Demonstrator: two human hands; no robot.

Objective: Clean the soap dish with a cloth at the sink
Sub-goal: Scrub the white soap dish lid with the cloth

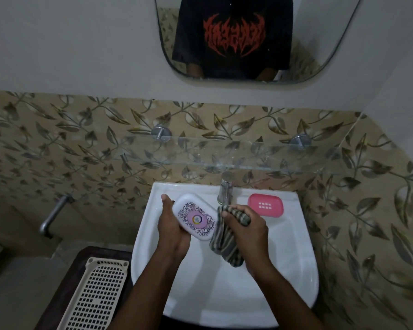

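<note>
L hand (174,231) grips soap dish (195,217), R hand (247,226) cloth (227,244)

No legible text anywhere.

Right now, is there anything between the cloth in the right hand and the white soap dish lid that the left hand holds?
Nothing visible. The right hand grips the striped cloth just beside the white soap dish lid in the left hand, above the sink. The tap and pink soap dish stand behind.
</note>
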